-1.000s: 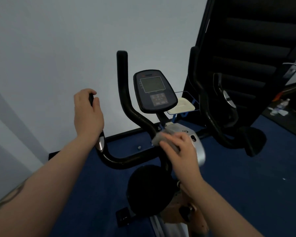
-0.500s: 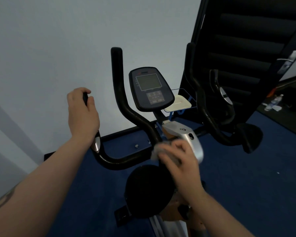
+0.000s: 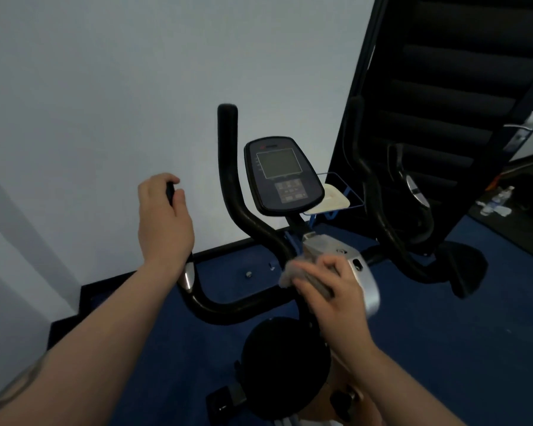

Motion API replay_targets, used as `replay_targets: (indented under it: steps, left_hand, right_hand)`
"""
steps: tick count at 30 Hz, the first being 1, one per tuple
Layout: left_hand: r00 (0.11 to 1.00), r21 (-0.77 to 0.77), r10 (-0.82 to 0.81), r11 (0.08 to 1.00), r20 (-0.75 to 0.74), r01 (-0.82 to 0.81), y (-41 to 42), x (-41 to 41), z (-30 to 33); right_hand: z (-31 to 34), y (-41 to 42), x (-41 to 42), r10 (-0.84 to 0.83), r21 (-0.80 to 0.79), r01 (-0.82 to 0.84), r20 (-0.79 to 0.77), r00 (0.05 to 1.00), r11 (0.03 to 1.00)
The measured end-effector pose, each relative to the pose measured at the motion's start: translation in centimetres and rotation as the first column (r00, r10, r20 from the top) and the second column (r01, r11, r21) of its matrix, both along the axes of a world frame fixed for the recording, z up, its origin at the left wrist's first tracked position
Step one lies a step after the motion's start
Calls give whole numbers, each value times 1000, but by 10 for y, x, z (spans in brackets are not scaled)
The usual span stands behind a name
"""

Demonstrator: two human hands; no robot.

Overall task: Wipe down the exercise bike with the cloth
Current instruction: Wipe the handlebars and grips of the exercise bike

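The bike (image 3: 290, 290) was seen from above and behind, its long axis running from the black saddle (image 3: 285, 361) at the bottom of the view up toward the console (image 3: 282, 179) and the white wall (image 3: 105, 103), so that it pointed away from the wearer. It was stood on a dark blue floor (image 3: 443, 348), just before the wall. Its black handlebars (image 3: 234, 216) were curved up on both sides of the console, with chrome pads (image 3: 187, 276) set into the grips. A silver housing (image 3: 359, 272) was mounted on the stem below the console, and a pale tray (image 3: 331, 199) in a blue wire holder was fixed beside it. A grey screen and a block of buttons were carried on the console; a small mark above the screen was too blurred to be read.

The left hand (image 3: 163, 219) was wrapped round the left grip, thumb over the top. The cloth (image 3: 299, 272), grey and bunched, was held under the curled fingers of the right hand (image 3: 333, 287) and was pressed against the stem and the silver housing, possibly touching the handlebar joint as well. A dark stepped structure (image 3: 450, 87) was leaned to the right, and bottles (image 3: 502, 195) were lying on the floor beyond it.
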State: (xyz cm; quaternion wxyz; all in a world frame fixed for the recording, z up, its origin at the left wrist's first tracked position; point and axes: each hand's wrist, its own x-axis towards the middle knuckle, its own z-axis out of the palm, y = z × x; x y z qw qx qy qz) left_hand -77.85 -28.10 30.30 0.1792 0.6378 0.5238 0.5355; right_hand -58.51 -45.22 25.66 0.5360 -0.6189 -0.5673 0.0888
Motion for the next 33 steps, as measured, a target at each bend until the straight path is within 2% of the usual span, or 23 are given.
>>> replay_targets:
  steps: [2, 5, 8, 11, 14, 18, 22, 26, 30, 33]
  left_hand:
    - [1000, 5, -1, 1000, 8, 1, 0, 0, -1]
    - [1000, 7, 0, 1000, 9, 0, 0, 0, -1]
    - [1000, 0, 6, 1000, 0, -6, 0, 0, -1]
    - [1000, 5, 15, 1000, -3, -15, 0, 0, -2]
    - [999, 17, 36, 999, -11, -36, 2, 1, -4]
    - [998, 41, 58, 998, -33, -56, 3, 2, -5]
    - [998, 37, 54, 998, -36, -53, 2, 1, -4]
    - [999, 34, 47, 998, -19, -46, 1, 1, -4]
    - [998, 49, 53, 997, -22, -52, 2, 2, -4]
    - [998, 48, 58, 997, -29, -56, 1, 2, -3]
  right_hand:
    - [1, 3, 3, 8, -8, -7, 40, 999, 1000]
    - [26, 45, -4, 55, -11, -54, 177, 983, 998]
    - [51, 82, -14, 105, -42, -97, 242, 965, 994]
    - [44, 73, -3, 170, -60, -160, 310, 935, 985]
    - [29, 50, 4, 173, -26, -172, 262, 949, 985]
    - [46, 89, -13, 142, -5, -147, 293, 946, 989]
    - [71, 127, -35, 171, -28, -169, 231, 958, 985]
    - [56, 102, -22, 124, -48, -118, 144, 982, 992]
    - [64, 100, -7, 187, -156, -161, 174, 967, 975]
    - [95, 139, -18, 142, -70, -132, 166, 976, 989]
